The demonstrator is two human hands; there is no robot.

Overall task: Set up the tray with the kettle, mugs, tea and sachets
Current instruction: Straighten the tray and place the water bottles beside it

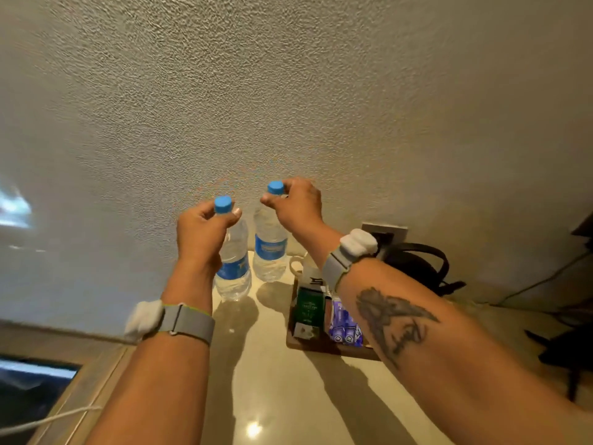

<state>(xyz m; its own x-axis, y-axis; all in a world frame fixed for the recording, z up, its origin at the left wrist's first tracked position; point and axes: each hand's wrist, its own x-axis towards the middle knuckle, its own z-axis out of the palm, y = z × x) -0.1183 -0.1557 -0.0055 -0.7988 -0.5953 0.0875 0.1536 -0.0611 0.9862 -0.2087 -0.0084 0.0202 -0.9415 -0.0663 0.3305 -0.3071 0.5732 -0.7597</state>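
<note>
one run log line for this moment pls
left hand grips left bottle neck | right hand grips right bottle neck | tray: tea, sachets | kettle behind

I note two clear water bottles standing upright on the pale glossy counter [272, 396], near its far edge against the textured wall [288, 91]. The left bottle [233, 274] and the right bottle [270, 252] stand just beside each other, each with a blue label and a blue cap. A wall socket [390, 231] sits above the counter's far right, with a dark cable [539, 285] trailing along the right side. A white cord [48, 420] crosses the near left corner. Glare spot near the front edge.
</note>
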